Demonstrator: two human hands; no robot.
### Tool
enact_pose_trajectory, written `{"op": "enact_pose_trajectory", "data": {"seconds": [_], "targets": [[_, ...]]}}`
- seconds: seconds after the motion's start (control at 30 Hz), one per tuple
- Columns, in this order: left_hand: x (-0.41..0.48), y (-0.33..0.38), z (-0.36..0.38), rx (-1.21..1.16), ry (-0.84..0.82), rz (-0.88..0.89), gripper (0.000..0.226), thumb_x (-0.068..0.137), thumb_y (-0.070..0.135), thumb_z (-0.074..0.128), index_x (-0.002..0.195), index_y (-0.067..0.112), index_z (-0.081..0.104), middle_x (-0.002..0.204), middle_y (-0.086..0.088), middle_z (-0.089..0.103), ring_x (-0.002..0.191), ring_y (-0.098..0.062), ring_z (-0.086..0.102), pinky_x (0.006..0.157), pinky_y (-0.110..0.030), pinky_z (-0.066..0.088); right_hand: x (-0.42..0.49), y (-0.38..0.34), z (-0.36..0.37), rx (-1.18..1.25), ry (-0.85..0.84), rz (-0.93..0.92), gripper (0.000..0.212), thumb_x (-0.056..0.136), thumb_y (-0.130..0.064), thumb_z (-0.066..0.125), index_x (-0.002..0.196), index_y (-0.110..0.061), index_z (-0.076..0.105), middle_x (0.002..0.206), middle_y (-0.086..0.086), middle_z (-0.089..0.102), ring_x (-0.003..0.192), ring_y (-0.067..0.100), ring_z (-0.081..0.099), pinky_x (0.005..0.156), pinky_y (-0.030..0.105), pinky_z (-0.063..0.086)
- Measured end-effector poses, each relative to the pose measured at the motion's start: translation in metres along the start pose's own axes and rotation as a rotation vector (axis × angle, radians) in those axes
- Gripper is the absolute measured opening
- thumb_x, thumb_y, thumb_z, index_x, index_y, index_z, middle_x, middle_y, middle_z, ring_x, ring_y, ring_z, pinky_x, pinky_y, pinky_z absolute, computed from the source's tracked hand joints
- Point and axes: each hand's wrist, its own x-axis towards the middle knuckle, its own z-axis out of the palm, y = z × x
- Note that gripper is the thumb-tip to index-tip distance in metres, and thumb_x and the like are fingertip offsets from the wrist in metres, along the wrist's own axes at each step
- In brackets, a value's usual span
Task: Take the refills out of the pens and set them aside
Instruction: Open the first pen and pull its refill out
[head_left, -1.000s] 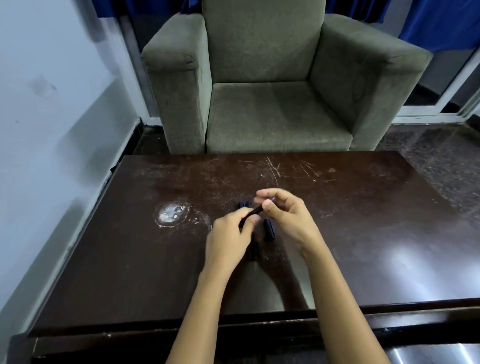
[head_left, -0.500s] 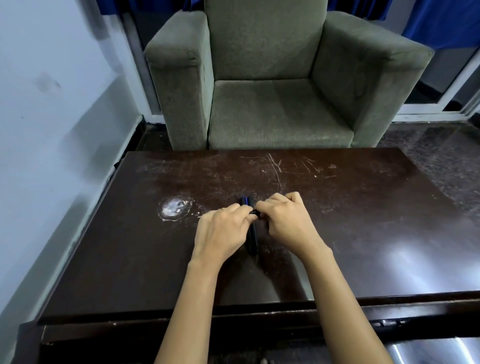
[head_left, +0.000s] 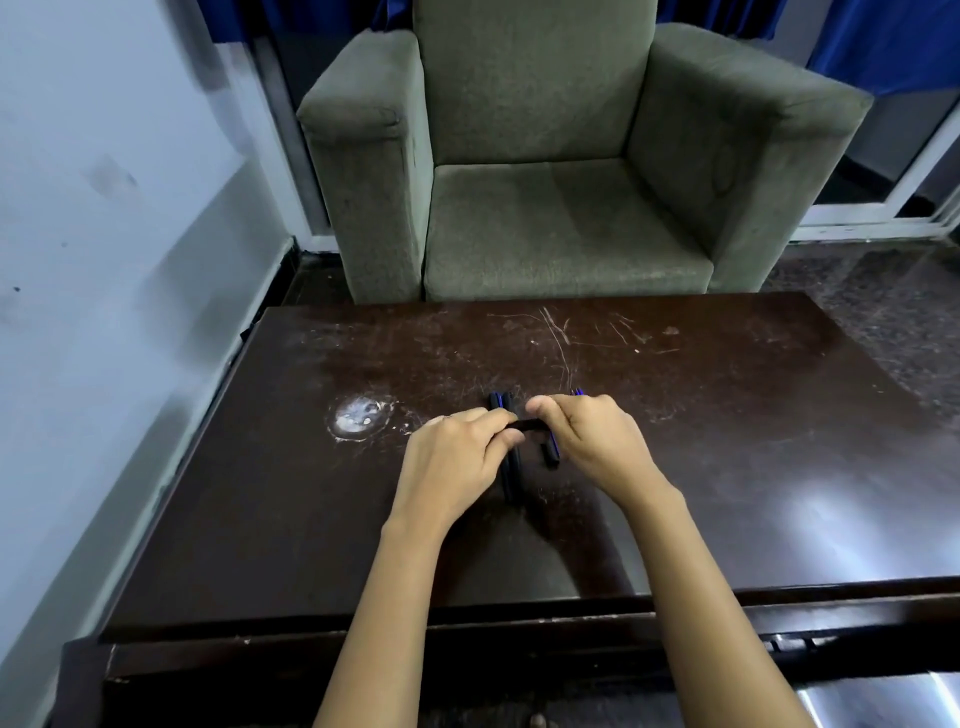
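My feed here: left hand (head_left: 457, 457) and right hand (head_left: 597, 447) both bare, knuckles plain to see. Same for left forearm (head_left: 395, 597) and right forearm (head_left: 701, 597): slim, uncovered all way to frame bottom.

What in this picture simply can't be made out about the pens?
Head view, held pen: only a short dark stretch shows. The left hand and right hand grip over both ends, so any refill coming out is hidden.
Head view, loose pens: partly under the hands and dark against the dark table, so their number is unclear, as is whether any refills lie among them.
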Motion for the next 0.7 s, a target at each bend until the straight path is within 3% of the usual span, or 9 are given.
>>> {"op": "enact_pose_trajectory", "data": {"seconds": [0.1, 0.17, 0.2, 0.27, 0.33, 0.4, 0.5, 0.6, 0.7], "targets": [[-0.0019, -0.0005, 0.0009, 0.016, 0.001, -0.013, 0.028, 0.095, 0.041, 0.051, 0.116, 0.030, 0.066, 0.096, 0.008, 0.071, 0.085, -0.017, 0.067, 0.066, -0.026, 0.043, 0.0000, 0.0049, -0.0026, 0.275, -0.070, -0.077, 0.007, 0.089, -0.025, 0.063, 0.095, -0.023, 0.060, 0.081, -0.012, 0.058, 0.077, 0.011, 0.054, 0.068, 0.029, 0.043], [-0.0024, -0.0013, 0.0017, 0.018, 0.002, -0.024, 0.028, 0.096, 0.040, 0.051, 0.116, 0.029, 0.066, 0.095, 0.008, 0.071, 0.084, -0.016, 0.067, 0.063, -0.025, 0.041, -0.0010, 0.0056, -0.0065, 0.437, -0.126, -0.083, 0.030, 0.082, -0.023, 0.073, 0.105, -0.024, 0.053, 0.099, -0.010, 0.057, 0.084, 0.010, 0.057, 0.072, 0.025, 0.048], [-0.0027, -0.0012, 0.0022, 0.013, 0.005, -0.025, 0.027, 0.096, 0.040, 0.051, 0.116, 0.029, 0.066, 0.095, 0.008, 0.071, 0.084, -0.016, 0.067, 0.062, -0.025, 0.042, -0.0015, 0.0051, -0.0076, 0.465, -0.129, -0.044, 0.030, 0.084, -0.028, 0.071, 0.109, -0.024, 0.054, 0.099, -0.008, 0.061, 0.082, 0.011, 0.060, 0.071, 0.025, 0.050], [-0.0034, 0.0002, 0.0031, 0.012, 0.008, -0.021, 0.027, 0.096, 0.041, 0.051, 0.115, 0.030, 0.066, 0.094, 0.008, 0.071, 0.084, -0.016, 0.067, 0.062, -0.026, 0.043, -0.0024, 0.0011, -0.0067, 0.481, -0.126, 0.017, 0.018, 0.094, -0.034, 0.056, 0.102, -0.019, 0.062, 0.078, -0.002, 0.068, 0.062, 0.012, 0.063, 0.060, 0.024, 0.051], [-0.0036, 0.0012, 0.0043, 0.025, 0.015, -0.015, 0.027, 0.096, 0.041, 0.050, 0.114, 0.030, 0.066, 0.094, 0.008, 0.071, 0.084, -0.015, 0.067, 0.063, -0.025, 0.044, -0.0017, 0.0015, -0.0055, 0.381, -0.107, -0.014, 0.023, 0.098, -0.029, 0.052, 0.086, -0.016, 0.065, 0.062, -0.004, 0.064, 0.051, 0.007, 0.056, 0.055, 0.020, 0.044], [-0.0038, 0.0010, 0.0045, 0.023, 0.032, -0.022, 0.026, 0.096, 0.040, 0.050, 0.113, 0.029, 0.067, 0.092, 0.008, 0.071, 0.082, -0.014, 0.067, 0.061, -0.023, 0.041, -0.0003, 0.0031, -0.0067, 0.363, -0.080, -0.081, 0.004, 0.091, -0.017, 0.061, 0.088, -0.017, 0.064, 0.073, -0.007, 0.063, 0.060, 0.007, 0.056, 0.059, 0.020, 0.045], [-0.0028, 0.0007, 0.0029, -0.004, 0.043, -0.060, 0.025, 0.096, 0.038, 0.051, 0.115, 0.029, 0.066, 0.092, 0.008, 0.070, 0.082, -0.014, 0.066, 0.060, -0.023, 0.040, 0.0007, 0.0048, -0.0083, 0.506, -0.112, -0.055, 0.027, 0.082, -0.019, 0.073, 0.105, -0.025, 0.060, 0.099, -0.006, 0.063, 0.077, 0.012, 0.062, 0.071, 0.024, 0.052], [-0.0031, 0.0002, 0.0031, -0.026, 0.044, -0.064, 0.026, 0.096, 0.037, 0.053, 0.116, 0.028, 0.067, 0.094, 0.007, 0.071, 0.083, -0.015, 0.067, 0.063, -0.023, 0.042, 0.0005, 0.0010, -0.0069, 0.539, -0.102, 0.011, 0.018, 0.092, -0.031, 0.061, 0.100, -0.016, 0.068, 0.078, 0.000, 0.069, 0.058, 0.010, 0.063, 0.059, 0.021, 0.051], [-0.0030, 0.0022, 0.0027, -0.031, 0.020, -0.075, 0.030, 0.097, 0.039, 0.050, 0.120, 0.028, 0.065, 0.102, 0.008, 0.071, 0.089, -0.014, 0.067, 0.064, -0.021, 0.040, 0.0021, 0.0029, -0.0058, 0.467, -0.058, -0.028, 0.015, 0.094, -0.022, 0.059, 0.088, -0.015, 0.071, 0.068, -0.004, 0.068, 0.056, 0.005, 0.059, 0.058, 0.019, 0.049]]}}
